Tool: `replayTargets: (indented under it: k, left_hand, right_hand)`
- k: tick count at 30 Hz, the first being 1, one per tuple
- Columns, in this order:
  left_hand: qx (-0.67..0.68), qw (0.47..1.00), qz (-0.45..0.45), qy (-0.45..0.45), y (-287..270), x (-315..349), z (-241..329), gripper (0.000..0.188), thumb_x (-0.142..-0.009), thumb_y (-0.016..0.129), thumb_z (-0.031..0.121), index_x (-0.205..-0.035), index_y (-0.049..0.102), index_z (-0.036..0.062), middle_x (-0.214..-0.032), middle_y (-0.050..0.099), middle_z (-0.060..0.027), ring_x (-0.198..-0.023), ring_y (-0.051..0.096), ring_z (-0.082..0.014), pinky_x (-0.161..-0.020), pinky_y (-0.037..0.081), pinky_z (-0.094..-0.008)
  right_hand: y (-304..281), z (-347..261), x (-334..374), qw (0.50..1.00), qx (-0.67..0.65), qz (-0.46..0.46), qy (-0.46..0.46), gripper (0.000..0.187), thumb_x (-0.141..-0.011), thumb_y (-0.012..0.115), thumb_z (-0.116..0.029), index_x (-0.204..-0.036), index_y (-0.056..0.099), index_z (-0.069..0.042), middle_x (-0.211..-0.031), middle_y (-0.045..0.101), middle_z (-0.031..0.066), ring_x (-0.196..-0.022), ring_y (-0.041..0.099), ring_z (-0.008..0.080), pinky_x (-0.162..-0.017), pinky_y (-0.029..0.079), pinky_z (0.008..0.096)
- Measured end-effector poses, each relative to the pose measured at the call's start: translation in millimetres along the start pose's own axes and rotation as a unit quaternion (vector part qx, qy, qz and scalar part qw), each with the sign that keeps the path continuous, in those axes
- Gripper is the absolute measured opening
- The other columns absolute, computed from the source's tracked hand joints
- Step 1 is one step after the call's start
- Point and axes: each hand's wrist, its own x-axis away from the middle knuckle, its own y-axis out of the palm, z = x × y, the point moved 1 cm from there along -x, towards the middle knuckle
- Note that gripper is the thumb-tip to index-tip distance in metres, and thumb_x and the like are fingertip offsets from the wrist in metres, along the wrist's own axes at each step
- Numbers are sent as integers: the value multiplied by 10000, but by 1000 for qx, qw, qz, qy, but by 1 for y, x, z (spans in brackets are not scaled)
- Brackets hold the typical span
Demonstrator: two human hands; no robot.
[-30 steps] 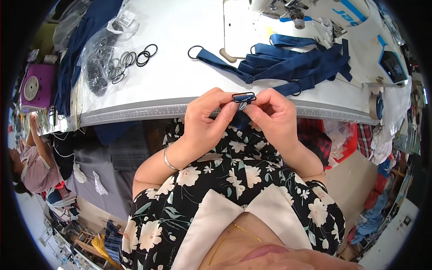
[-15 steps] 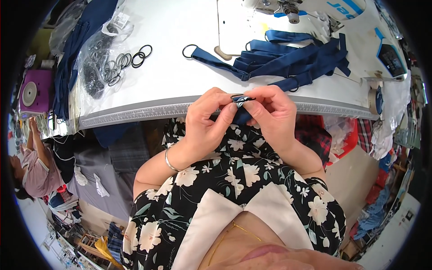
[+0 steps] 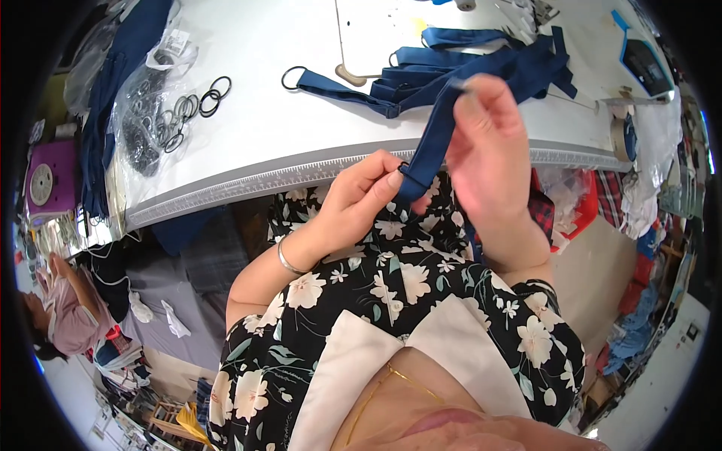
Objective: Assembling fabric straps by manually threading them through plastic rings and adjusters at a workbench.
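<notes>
Over the table's front edge, a navy blue fabric strap (image 3: 432, 143) stretches up and to the right between my hands. My left hand (image 3: 353, 197) pinches its lower part at a dark slider buckle (image 3: 412, 176). The strap's upper end is between the thumb and fingers of my right hand (image 3: 492, 154), which is slightly blurred. Beyond them on the white table lies a pile of similar navy straps (image 3: 489, 69). One strap in the pile ends in a black ring (image 3: 284, 80) at its left.
Loose black rings (image 3: 212, 99) lie beside a clear plastic bag of rings (image 3: 143, 128) at the left. More navy fabric (image 3: 120, 83) hangs there. A grey ruler strip (image 3: 248, 184) lines the table's front edge. Another person (image 3: 71, 316) is at the far left.
My right hand has moved up and away from my left, drawing the strap out into a length between them. The left hand keeps its pinch. The view has shifted slightly.
</notes>
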Motion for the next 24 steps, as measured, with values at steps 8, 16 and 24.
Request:
replayTargets:
  k: [8,16,24]
  left_hand:
    - [81,983,-90,-137,1,9,-5,243,-961,390,242,-1002,460,13,-781,605,-83,-628,568,-101,-624,457,-220]
    - [-166,984,26,-51,-3,11,3,147,-856,587,102,-950,543,-2,-669,592,-26,-577,544,-68,-519,452,-221]
    - [-463,828,122,292,-29,4,17,233,-730,621,-51,-948,562,8,-674,600,-90,-513,571,-203,-472,435,-263]
  right_hand:
    - [-23,-51,-50,983,75,44,-161,216,-907,519,-200,-953,548,9,-828,575,67,-777,554,159,-699,466,312]
    - [-31,-94,-26,970,-175,-145,-91,174,-920,481,-191,-1012,532,-53,-810,435,11,-682,388,115,-536,334,237]
    - [-7,-34,31,973,46,-129,188,58,-872,533,-92,-894,507,-45,-624,540,81,-361,443,79,-305,334,199]
